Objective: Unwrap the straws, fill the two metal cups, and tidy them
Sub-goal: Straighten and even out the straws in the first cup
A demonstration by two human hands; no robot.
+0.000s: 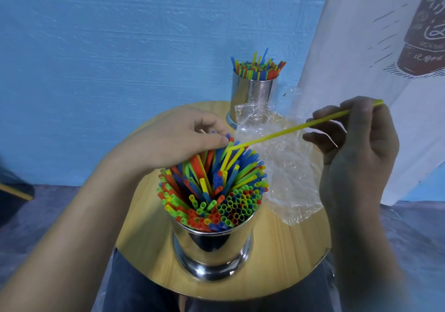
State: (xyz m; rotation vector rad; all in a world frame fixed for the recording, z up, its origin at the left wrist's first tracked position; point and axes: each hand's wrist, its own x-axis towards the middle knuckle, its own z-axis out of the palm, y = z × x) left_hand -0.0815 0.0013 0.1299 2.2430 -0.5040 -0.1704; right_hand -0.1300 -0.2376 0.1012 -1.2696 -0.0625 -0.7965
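The near metal cup (212, 246) stands at the front of the round wooden table (284, 258), packed with several coloured straws (212, 188) that lean in different directions. My left hand (178, 140) reaches over the cup's far side and its fingertips press against the leaning straw tops. My right hand (356, 147) pinches one long yellow straw (289, 129), whose lower end touches the straws in the near cup. A far metal cup (252, 92) at the table's back edge also holds several coloured straws (258, 67).
Crumpled clear plastic wrap (286, 167) lies on the table's right half, between the two cups. A blue wall rises behind the table. A white printed cloth (385, 46) hangs at the right. My lap in dark trousers (144, 287) is under the front edge.
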